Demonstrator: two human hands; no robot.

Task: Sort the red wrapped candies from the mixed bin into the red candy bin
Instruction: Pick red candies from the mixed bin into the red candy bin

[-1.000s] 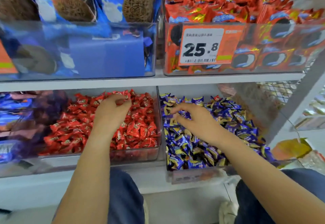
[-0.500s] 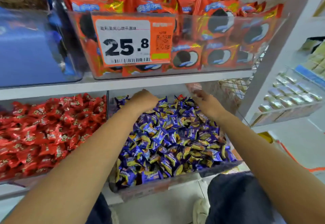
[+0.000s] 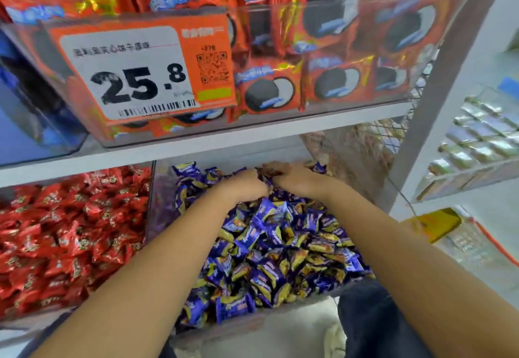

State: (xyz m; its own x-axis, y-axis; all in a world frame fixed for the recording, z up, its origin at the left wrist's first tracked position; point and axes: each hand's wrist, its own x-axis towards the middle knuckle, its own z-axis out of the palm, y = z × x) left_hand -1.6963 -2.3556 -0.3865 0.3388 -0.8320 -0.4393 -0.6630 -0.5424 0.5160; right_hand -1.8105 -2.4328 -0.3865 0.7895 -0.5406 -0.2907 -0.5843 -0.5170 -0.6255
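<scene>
The mixed bin (image 3: 160, 206) is a clear box heaped with blue and purple wrapped candies (image 3: 266, 245). No red wrapper shows among them from here. To its left stands the red candy bin (image 3: 42, 319), full of red wrapped candies (image 3: 70, 231). Both hands reach to the back of the mixed bin, almost touching. My left hand (image 3: 241, 186) shows only its back, fingers buried in the pile. My right hand (image 3: 295, 179) curls its fingers into dark wrappers between the two hands; what it holds is hidden.
Just above the hands a white shelf (image 3: 196, 148) carries a clear bin of red cookie packs (image 3: 323, 77) with a price tag (image 3: 134, 74). A white upright post (image 3: 438, 105) and wire mesh (image 3: 373, 144) close the right side. My knee (image 3: 373, 321) is below.
My left hand left the red candy bin and crossed into the mixed bin. Both hands have drawn together at its back. The view swung right and closer.
</scene>
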